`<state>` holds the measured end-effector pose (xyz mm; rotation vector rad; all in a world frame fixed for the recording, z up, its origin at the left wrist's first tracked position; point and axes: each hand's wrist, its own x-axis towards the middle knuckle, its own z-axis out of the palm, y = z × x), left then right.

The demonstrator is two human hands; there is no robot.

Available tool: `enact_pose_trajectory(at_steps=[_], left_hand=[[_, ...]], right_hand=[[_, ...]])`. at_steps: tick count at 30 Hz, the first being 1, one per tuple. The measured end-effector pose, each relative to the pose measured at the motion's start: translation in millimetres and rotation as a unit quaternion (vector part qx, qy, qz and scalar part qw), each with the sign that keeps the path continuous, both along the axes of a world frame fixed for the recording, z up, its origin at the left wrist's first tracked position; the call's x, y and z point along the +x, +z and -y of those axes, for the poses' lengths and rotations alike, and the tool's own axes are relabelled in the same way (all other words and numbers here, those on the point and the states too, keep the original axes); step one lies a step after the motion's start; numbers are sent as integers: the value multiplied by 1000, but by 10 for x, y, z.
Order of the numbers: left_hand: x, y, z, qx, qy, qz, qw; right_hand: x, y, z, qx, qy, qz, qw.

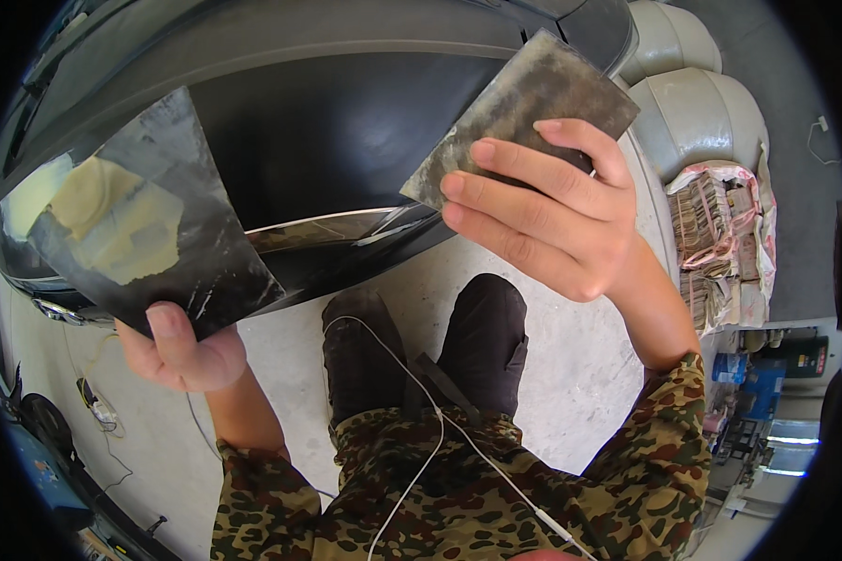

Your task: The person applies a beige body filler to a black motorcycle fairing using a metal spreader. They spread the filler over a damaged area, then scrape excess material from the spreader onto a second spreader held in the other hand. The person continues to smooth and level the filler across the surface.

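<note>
My left hand (185, 357) grips the lower edge of a dark, flat mixing board (192, 215), thumb on top. A smear of pale yellow putty (126, 234) lies on the board's left part. In my right hand (571, 210) is a stained, grey-brown flat putty spreader (547, 89), with the fingers across its upper face and the thumb hidden. Both are raised in front of a glossy black car body (337, 131) with a shiny trim strip (332, 227). Beyond the board's left edge, a pale patch (36, 198) shows on the car.
Bulging silver-grey shapes (702, 117) and a bag of stacked cardboard-like pieces (720, 224) stand at the right. Cables (103, 411) run over the concrete floor (571, 365) at left. A white earphone cord (440, 416) hangs down my front.
</note>
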<state>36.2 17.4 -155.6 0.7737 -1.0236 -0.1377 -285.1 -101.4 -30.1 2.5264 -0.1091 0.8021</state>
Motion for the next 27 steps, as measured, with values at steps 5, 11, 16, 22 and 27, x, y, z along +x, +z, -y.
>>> enact_pose_trajectory(at_steps=[5,11,16,22,27], left_hand=[[-31,0,0,2,11,-14,1000],[-33,3,34,-7,-10,-37,999],[-60,32,66,-16,21,-49,998],[-76,43,74,-5,15,-20,1000],[-57,42,84,-4,14,-2,1000]], right_hand=[[-88,-125,26,-20,-3,12,1000],[-190,-148,34,-27,-12,16,999],[-124,-193,-13,-29,-13,55,998],[-143,-311,67,-32,-4,59,998],[-165,-177,26,-15,-13,57,998]])
